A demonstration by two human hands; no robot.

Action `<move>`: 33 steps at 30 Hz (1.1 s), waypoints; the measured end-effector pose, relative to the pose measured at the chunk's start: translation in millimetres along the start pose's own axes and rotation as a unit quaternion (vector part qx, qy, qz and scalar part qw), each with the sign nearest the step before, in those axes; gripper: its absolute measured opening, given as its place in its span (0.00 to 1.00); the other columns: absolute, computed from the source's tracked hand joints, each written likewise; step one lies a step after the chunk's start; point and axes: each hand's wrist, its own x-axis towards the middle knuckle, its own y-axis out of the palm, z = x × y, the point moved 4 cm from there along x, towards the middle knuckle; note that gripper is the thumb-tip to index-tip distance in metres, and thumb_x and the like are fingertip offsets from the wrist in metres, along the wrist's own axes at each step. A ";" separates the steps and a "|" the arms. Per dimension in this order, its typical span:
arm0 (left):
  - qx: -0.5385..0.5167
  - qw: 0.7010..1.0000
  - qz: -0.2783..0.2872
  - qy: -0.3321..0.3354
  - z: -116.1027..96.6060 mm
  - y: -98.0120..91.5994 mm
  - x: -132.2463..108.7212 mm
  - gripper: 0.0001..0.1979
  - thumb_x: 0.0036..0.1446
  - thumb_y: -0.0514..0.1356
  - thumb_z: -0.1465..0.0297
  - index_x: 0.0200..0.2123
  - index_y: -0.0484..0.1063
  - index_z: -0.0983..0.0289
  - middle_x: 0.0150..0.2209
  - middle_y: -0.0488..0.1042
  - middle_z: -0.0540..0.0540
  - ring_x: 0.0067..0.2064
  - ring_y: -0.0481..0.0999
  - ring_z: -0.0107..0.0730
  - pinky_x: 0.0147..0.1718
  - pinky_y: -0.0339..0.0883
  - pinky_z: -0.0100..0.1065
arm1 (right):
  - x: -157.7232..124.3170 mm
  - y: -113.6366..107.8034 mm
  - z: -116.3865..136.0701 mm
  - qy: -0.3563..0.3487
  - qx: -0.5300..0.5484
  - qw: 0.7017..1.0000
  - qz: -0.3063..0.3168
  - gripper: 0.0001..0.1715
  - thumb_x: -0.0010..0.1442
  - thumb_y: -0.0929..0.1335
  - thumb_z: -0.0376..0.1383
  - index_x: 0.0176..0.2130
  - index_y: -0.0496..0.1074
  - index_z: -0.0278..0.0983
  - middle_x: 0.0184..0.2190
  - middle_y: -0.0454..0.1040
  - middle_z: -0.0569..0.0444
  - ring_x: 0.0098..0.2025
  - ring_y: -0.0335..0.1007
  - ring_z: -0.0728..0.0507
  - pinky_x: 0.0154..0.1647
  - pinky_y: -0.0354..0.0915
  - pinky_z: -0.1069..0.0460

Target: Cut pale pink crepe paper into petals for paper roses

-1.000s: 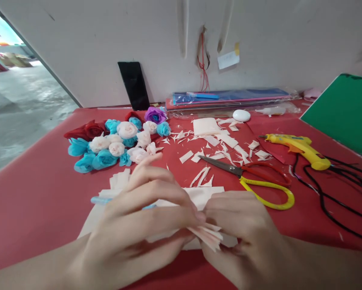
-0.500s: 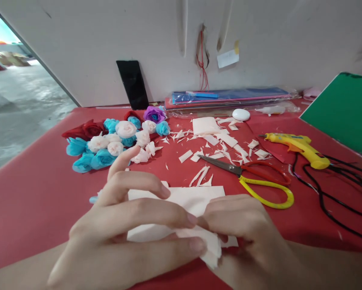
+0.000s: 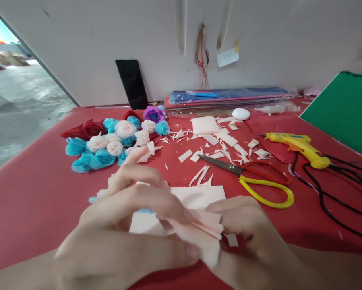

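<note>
Low in the head view, my left hand point(image 3: 123, 233) and my right hand point(image 3: 244, 233) meet over the red table point(image 3: 32, 193). Both pinch a small stack of pale pink paper pieces point(image 3: 205, 231), fanned between thumbs and fingers. My left index finger sticks up. Under the hands lies a flat pale pink paper sheet point(image 3: 199, 197), partly hidden, with a light blue stick point(image 3: 93, 199) showing at its left.
A pile of blue, white, red and purple paper flowers point(image 3: 117, 141) lies back left. Scissors point(image 3: 253, 179) with red and yellow handles, paper scraps point(image 3: 217, 143), a yellow glue gun point(image 3: 301, 149) with black cord, a green board point(image 3: 346, 112), a black phone point(image 3: 131, 83) against the wall.
The paper stack has been turned and fanned between my fingers. My left hand has shifted and its fingers have curled further over the stack; my right hand stays in place.
</note>
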 end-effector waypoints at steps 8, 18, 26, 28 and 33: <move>-0.278 0.913 0.102 -0.279 20.1 21.7 3.1 0.06 0.57 0.64 0.62 0.39 0.76 0.50 0.35 0.77 0.42 0.36 0.75 0.24 0.35 0.68 0.18 | 8.4 -3.1 3.7 0.041 0.000 0.998 -0.052 0.18 0.48 0.64 0.26 0.12 0.58 0.36 0.12 0.54 0.62 0.15 0.52 0.54 0.15 0.50 0.57; -0.523 0.736 0.158 -0.400 29.4 40.4 -7.1 0.11 0.55 0.66 0.61 0.36 0.79 0.63 0.34 0.80 0.50 0.38 0.78 0.32 0.40 0.71 0.28 | 10.6 -7.8 10.4 0.041 0.169 0.981 0.084 0.12 0.59 0.66 0.32 0.24 0.64 0.38 0.22 0.59 0.59 0.23 0.57 0.52 0.22 0.59 0.58; -0.588 0.700 0.142 -0.380 23.6 42.4 -4.2 0.09 0.54 0.66 0.61 0.35 0.80 0.60 0.31 0.82 0.49 0.32 0.80 0.27 0.39 0.70 0.25 | 12.0 -3.9 -0.7 0.125 0.349 0.916 0.154 0.14 0.66 0.63 0.33 0.28 0.68 0.35 0.28 0.65 0.57 0.32 0.61 0.53 0.34 0.61 0.59; -0.595 0.695 0.149 -0.375 23.3 43.7 -4.5 0.10 0.55 0.65 0.60 0.36 0.80 0.60 0.30 0.83 0.51 0.31 0.81 0.30 0.36 0.70 0.26 | 12.8 -3.0 -1.5 0.126 0.366 0.908 0.159 0.14 0.66 0.62 0.31 0.29 0.70 0.35 0.28 0.65 0.58 0.32 0.62 0.54 0.35 0.61 0.60; -0.604 0.683 0.136 -0.387 24.4 46.0 -7.1 0.09 0.54 0.66 0.61 0.36 0.80 0.59 0.30 0.83 0.51 0.32 0.81 0.29 0.39 0.69 0.26 | 13.9 -4.1 1.8 0.095 0.355 0.911 0.188 0.15 0.66 0.59 0.27 0.30 0.68 0.34 0.28 0.63 0.58 0.30 0.61 0.55 0.35 0.62 0.61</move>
